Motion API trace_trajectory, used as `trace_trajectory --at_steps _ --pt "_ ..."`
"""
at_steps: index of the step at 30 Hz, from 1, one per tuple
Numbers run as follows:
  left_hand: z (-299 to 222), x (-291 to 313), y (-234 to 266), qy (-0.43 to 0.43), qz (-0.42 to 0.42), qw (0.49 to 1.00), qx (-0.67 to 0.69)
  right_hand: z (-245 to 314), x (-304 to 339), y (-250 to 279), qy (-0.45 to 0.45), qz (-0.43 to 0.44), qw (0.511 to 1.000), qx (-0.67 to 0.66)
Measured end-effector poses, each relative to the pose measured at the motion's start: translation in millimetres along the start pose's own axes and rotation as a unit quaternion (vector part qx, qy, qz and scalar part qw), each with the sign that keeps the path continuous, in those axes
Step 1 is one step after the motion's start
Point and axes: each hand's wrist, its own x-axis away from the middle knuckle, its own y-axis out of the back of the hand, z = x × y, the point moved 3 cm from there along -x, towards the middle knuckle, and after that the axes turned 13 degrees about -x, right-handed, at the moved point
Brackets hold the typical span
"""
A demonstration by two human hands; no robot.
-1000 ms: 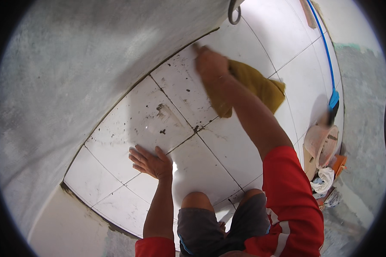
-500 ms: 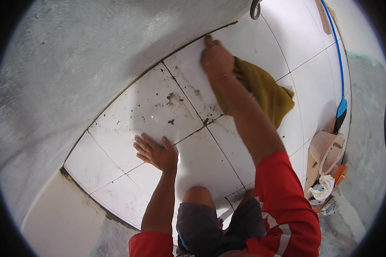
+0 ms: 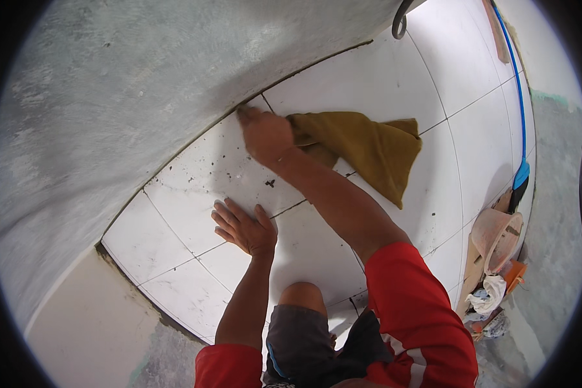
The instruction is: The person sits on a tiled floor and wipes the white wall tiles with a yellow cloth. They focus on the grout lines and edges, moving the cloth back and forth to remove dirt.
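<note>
An olive-brown cloth (image 3: pixel 368 145) trails to the right across white floor tiles (image 3: pixel 317 239). My right hand (image 3: pixel 265 136), slightly blurred, is closed on the cloth's left end, close to where the floor meets the grey wall. One finger points along that dark joint. Flat on a tile, fingers spread and holding nothing, rests my left hand (image 3: pixel 244 226). Between the two hands lie dark crumbs and specks (image 3: pixel 269 183) of dirt on the tile. My right forearm hides part of the tiles beneath it.
A grey plastered wall (image 3: pixel 110 97) rises along the left and far side. By the right wall stand a pinkish plastic bucket (image 3: pixel 488 236), a white crumpled bag (image 3: pixel 489 294) and an orange object (image 3: pixel 515 275). A blue-handled broom (image 3: pixel 520 129) leans there. A dark curved hose end (image 3: pixel 401 22) hangs at the top.
My right hand has swept left and nearer along the wall, dragging the cloth over the dirty tile. Some smears there are gone or covered. The left hand stays flat on the floor.
</note>
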Motion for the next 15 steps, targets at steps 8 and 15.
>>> trace_trajectory --at_steps 8,15 --pt "9.4 -0.6 0.6 0.007 0.011 1.000 0.003 -29.6 -1.1 41.3 -0.127 0.012 0.992 -0.001" --pt "6.4 -1.2 1.4 -0.001 0.006 1.000 0.010 -1.2 10.8 8.5 0.047 0.025 0.998 0.035"
